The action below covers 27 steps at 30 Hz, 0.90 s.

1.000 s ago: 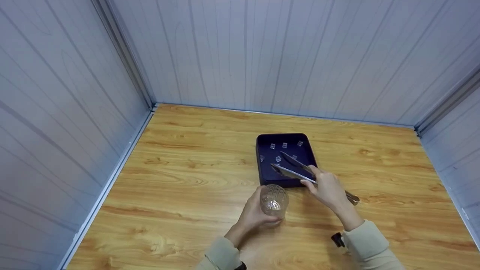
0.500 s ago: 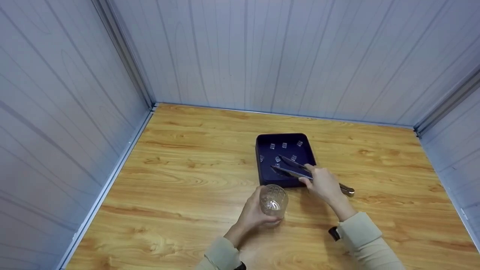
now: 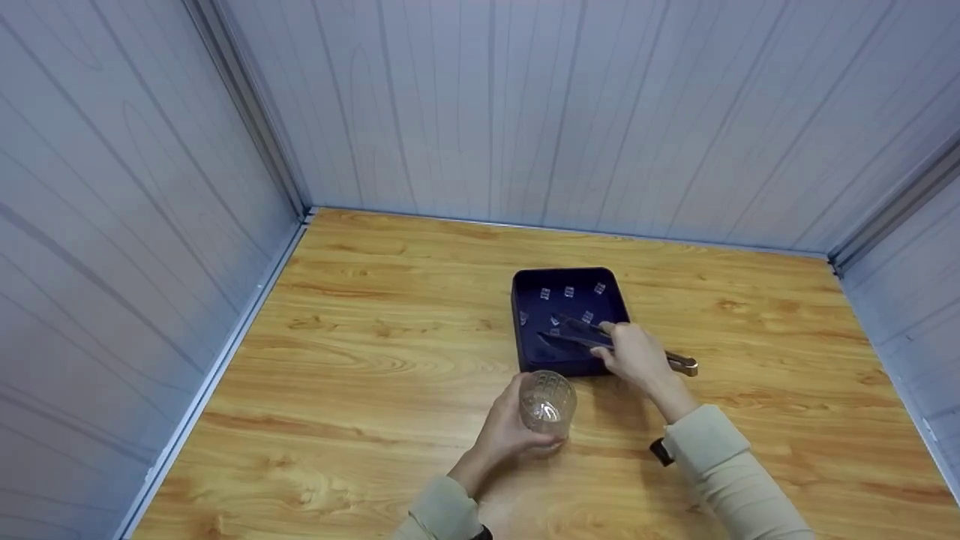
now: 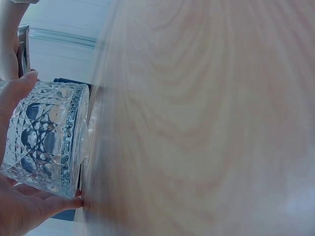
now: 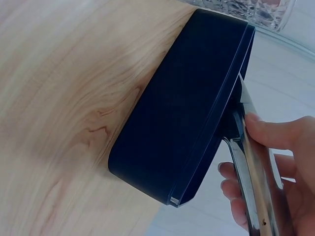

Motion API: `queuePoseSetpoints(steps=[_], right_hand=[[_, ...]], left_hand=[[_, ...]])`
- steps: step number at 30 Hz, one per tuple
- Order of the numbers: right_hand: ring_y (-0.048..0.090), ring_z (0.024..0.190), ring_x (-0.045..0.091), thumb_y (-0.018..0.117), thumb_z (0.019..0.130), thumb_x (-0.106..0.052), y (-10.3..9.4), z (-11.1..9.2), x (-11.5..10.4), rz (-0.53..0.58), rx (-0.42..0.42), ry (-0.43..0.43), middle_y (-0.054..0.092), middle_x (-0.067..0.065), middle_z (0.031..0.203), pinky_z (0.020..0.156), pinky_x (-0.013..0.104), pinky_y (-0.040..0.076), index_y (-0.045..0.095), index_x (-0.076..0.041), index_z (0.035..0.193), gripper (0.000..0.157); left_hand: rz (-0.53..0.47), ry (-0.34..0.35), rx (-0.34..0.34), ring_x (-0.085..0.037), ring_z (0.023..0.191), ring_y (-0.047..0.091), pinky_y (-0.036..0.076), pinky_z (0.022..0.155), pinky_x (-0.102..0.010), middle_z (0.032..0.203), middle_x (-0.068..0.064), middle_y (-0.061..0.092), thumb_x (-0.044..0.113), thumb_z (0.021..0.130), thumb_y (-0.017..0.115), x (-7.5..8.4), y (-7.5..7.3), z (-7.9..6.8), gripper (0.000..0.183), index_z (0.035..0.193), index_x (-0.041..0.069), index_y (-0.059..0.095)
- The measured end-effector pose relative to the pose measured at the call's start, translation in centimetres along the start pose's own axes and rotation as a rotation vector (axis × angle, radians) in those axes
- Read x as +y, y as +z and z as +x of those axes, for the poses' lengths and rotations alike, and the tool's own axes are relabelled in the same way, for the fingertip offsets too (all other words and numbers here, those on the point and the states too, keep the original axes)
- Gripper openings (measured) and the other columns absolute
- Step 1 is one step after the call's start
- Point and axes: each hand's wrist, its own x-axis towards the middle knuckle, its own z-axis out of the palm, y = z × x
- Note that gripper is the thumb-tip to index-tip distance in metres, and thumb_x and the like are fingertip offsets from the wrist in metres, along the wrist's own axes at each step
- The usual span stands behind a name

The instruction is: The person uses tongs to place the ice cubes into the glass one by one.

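My left hand [image 3: 501, 429] grips a clear cut-pattern glass tumbler [image 3: 551, 403] on the wood table, just in front of a dark blue square tray [image 3: 574, 368]. In the left wrist view the tumbler [image 4: 44, 137] shows its diamond relief, with thumb and fingers around it. Metal tongs [image 3: 683, 365] are held by my right hand [image 3: 637, 360], their arms spread and their tips down inside the tray. Several small clear ice-like cubes [image 3: 569, 292] lie scattered there. One cube [image 3: 555, 331] is between the tong tips. In the right wrist view the tray wall hides the tips.
The wood-grain table [image 3: 375, 322] is bounded by a pale panelled back wall [image 3: 480, 112], a left wall [image 3: 112, 225] and a right wall [image 3: 922, 300]. The tray's raised rim surrounds the cubes.
My right hand has moved a little to the left and away from me, lowering the tongs into the tray around a cube. The left hand and tumbler have stayed in place.
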Motion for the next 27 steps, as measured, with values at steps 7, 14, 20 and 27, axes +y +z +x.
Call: queuePoseSetpoints(steps=[7, 14, 20, 27], right_hand=[[0.060, 0.079, 0.034, 0.069, 0.075, -0.025, 0.2, 0.8, 0.0, -0.018, -0.009, -0.019, 0.063, 0.020, 0.090, 0.062, 0.048, 0.047, 0.063, 0.000, 0.104, 0.040], [0.061, 0.074, 0.033, 0.070, 0.074, -0.025, 0.4, 1.2, 0.2, -0.014, -0.018, -0.030, 0.064, 0.019, 0.085, 0.059, 0.048, 0.047, 0.064, 0.000, 0.099, 0.035], [0.061, 0.070, 0.033, 0.070, 0.074, -0.024, 0.6, 1.4, 0.5, -0.023, -0.008, -0.040, 0.064, 0.018, 0.081, 0.055, 0.047, 0.048, 0.065, -0.002, 0.098, 0.033], [0.060, 0.069, 0.034, 0.069, 0.075, -0.024, 0.8, 1.7, 0.5, -0.038, -0.006, -0.035, 0.064, 0.018, 0.078, 0.054, 0.047, 0.047, 0.066, -0.004, 0.093, 0.028]], left_hand=[[-0.015, -0.019, -0.010, -0.014, 0.104, 0.049, 0.041, 0.089, -0.032, 0.113, 0.000, 0.052, 0.026, 0.050, 0.085, -0.1, 0.1, 0.1, 0.087, 0.123, 0.012, 0.040], [-0.012, -0.026, -0.014, -0.015, 0.105, 0.049, 0.041, 0.090, -0.032, 0.114, -0.002, 0.052, 0.029, 0.051, 0.085, 0.0, 0.1, 0.1, 0.088, 0.124, 0.011, 0.039], [-0.014, -0.013, -0.016, -0.017, 0.106, 0.049, 0.041, 0.090, -0.034, 0.115, -0.002, 0.051, 0.029, 0.053, 0.084, 0.1, 0.0, 0.0, 0.087, 0.125, 0.010, 0.038], [-0.030, -0.023, -0.011, -0.013, 0.104, 0.049, 0.041, 0.089, -0.032, 0.113, 0.001, 0.052, 0.027, 0.051, 0.085, -0.1, 0.0, 0.1, 0.088, 0.124, 0.012, 0.039]])
